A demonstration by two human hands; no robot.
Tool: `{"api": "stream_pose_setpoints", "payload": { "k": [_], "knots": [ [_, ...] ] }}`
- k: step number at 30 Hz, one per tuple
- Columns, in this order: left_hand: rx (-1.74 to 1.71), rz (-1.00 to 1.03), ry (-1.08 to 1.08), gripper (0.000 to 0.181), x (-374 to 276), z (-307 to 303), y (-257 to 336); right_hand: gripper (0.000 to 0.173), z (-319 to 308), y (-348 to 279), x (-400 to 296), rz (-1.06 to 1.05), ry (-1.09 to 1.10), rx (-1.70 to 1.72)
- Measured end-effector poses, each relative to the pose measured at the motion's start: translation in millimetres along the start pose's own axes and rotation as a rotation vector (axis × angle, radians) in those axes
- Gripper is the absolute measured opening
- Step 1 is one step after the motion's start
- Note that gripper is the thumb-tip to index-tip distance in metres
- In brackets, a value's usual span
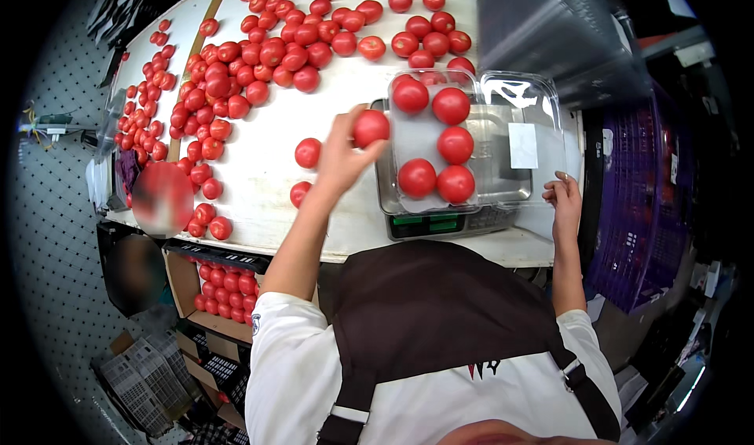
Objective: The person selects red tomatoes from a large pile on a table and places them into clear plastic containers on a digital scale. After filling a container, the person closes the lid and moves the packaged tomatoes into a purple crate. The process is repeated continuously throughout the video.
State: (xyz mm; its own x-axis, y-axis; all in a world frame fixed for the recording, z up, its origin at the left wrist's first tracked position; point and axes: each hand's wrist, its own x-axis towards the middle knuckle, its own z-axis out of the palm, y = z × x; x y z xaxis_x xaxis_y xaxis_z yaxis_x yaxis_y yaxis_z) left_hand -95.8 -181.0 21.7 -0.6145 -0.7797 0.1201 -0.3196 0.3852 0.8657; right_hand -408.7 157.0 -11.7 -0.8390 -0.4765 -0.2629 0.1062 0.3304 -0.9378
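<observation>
Between the thumb and fingers of my left hand (340, 156) is a red tomato (371, 128), at the left side of a clear plastic clamshell box (419, 138). Several tomatoes (455, 145) sit in the box's base, with a bare patch at its middle left. The hinged clear lid (551, 121) lies folded out to the right and carries a white label (523, 146). My right hand (565, 200) is at the lid's lower right corner, fingers loosely curled and holding nothing. Under the box is a metal-topped weighing scale (386, 191) with green displays.
Loose tomatoes (271, 52) cover the back and left of the white table (265, 168); two (308, 153) lie beside my left hand. Stacked clear containers (548, 32) stand at back right, near a purple crate (636, 197). A cardboard box (184, 286) of tomatoes sits below the front edge.
</observation>
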Motion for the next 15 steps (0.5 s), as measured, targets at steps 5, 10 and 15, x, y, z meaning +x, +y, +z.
{"api": "stream_pose_setpoints", "payload": {
  "k": [5,10,15],
  "knots": [
    [0.626,0.214,-0.150,0.062,0,55,47,0.030,4,-21,-11,-0.061,-0.030,-0.003],
    [0.473,0.246,0.089,0.047,-15,53,32,0.036,12,-44,-38,-0.204,-0.067,0.118],
    [-0.082,-0.420,-0.037,0.019,-66,55,-7,0.073,63,-91,-74,-0.615,-0.499,0.072]
  ]
}}
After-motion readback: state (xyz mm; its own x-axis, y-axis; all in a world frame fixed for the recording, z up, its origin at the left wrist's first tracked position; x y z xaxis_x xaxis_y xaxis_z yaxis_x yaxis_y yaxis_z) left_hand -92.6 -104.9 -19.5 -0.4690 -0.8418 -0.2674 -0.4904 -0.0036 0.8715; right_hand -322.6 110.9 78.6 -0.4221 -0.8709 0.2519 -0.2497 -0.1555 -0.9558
